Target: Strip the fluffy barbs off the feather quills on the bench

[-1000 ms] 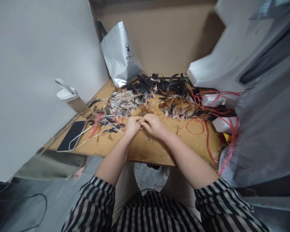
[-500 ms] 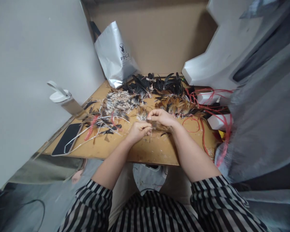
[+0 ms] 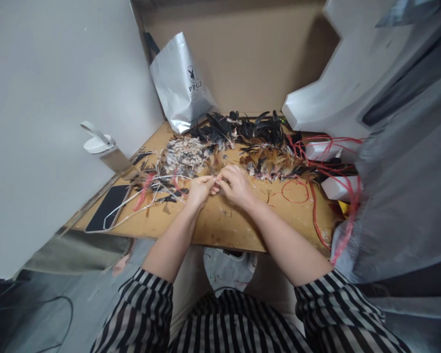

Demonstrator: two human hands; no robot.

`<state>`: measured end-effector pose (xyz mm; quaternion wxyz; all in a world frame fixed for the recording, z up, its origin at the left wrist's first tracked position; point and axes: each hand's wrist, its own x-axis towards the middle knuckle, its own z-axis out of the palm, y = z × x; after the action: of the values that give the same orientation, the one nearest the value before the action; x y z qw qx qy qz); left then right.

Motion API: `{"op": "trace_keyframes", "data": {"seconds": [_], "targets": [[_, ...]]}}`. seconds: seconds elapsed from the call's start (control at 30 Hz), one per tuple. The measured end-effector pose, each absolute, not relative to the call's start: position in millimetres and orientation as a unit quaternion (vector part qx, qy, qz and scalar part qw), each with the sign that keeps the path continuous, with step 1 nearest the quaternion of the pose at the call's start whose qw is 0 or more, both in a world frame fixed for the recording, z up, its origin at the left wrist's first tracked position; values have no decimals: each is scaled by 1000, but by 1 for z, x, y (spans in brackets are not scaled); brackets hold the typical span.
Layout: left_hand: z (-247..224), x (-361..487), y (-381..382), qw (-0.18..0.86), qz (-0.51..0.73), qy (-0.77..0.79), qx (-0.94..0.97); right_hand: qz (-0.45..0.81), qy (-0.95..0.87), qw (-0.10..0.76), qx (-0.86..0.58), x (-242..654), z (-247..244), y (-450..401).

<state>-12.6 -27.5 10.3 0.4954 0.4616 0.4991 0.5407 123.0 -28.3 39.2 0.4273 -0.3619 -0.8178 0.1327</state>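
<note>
Over the middle of the wooden tabletop (image 3: pixel 235 230), my left hand (image 3: pixel 201 190) and my right hand (image 3: pixel 235 185) meet with their fingertips pinched together. A small tuft of brown feathers (image 3: pixel 216 162) sticks up just beyond the fingertips and seems to be held between them; its lower end is hidden by my fingers. Right of my right hand lies a row of brown feathers (image 3: pixel 274 162), bound along its near edge. Behind my left hand is a heap of pale, speckled feathers (image 3: pixel 183 153). Long black feathers (image 3: pixel 259 128) are piled along the back.
White strips (image 3: pixel 132 198) and a red ribbon (image 3: pixel 146 191) lie at left, over a phone (image 3: pixel 105 208). A lidded cup (image 3: pixel 112 156) and a silver bag (image 3: pixel 182 90) stand behind. Red cord (image 3: pixel 314 215) trails at right near white blocks (image 3: pixel 336 189).
Both hands have drawn closer together and shifted slightly left, with the right hand now beside the left. Brown feathers earlier seen under my right hand no longer show there. The view has shifted slightly.
</note>
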Motion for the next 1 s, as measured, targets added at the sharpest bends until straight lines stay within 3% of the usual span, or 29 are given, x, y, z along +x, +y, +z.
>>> {"op": "trace_keyframes", "data": {"seconds": [0.13, 0.23, 0.37, 0.47, 0.57, 0.67, 0.83, 1.0], "targets": [[5, -16, -29, 384, 457, 518, 613, 21, -872, 343, -350, 121, 48, -38], [4, -16, -32, 281, 396, 505, 713, 46, -863, 347, -365, 127, 49, -32], [7, -9, -38, 246, 363, 428, 790, 272, -808, 356, -384, 147, 42, -10], [11, -4, -43, 321, 403, 403, 756, 507, -698, 346, -369, 158, 34, 2], [16, -3, -43, 422, 458, 414, 664, 601, -603, 388, -352, 156, 28, 4], [18, -7, -37, 483, 530, 423, 554, 576, -586, 450, -350, 142, 26, 0], [12, -11, -30, 547, 560, 439, 440, 406, -673, 503, -360, 124, 29, -12], [7, -8, -30, 514, 543, 466, 473, 341, -703, 501, -372, 119, 25, -16]]}}
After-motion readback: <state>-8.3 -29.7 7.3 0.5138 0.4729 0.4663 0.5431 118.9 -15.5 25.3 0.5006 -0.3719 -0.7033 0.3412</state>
